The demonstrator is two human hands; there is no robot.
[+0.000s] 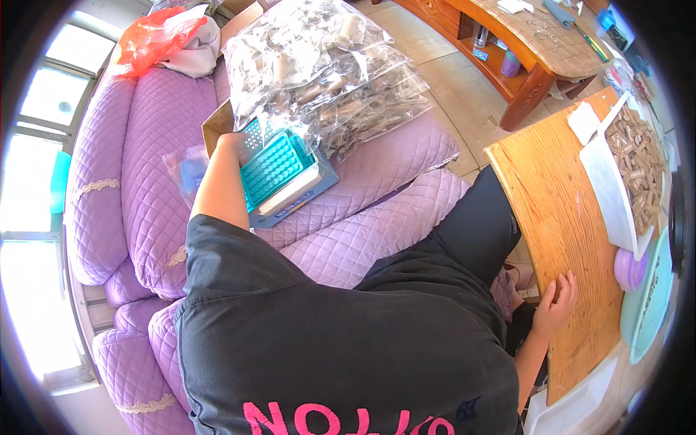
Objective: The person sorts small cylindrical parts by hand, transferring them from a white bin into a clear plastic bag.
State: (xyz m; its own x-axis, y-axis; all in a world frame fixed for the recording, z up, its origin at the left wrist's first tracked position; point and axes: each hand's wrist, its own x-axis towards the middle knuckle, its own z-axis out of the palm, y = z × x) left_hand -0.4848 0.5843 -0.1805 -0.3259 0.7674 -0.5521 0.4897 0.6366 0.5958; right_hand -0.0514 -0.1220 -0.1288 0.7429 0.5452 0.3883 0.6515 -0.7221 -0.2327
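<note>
My left arm reaches to a blue cardboard box on the purple sofa. My left hand is at the box's far left side, by a raised brown flap; its fingers are hidden. Inside the box lie teal plastic trays with rows of small wells. My right hand rests on the near part of the wooden table, fingers slightly bent and apart, holding nothing. Beyond the box are stacked clear plastic bags filled with brownish pieces.
A white bin with many small brown cylindrical pieces stands on the table's far right. Beside it are a purple round container and a light teal basin. A red plastic bag lies on the quilted sofa.
</note>
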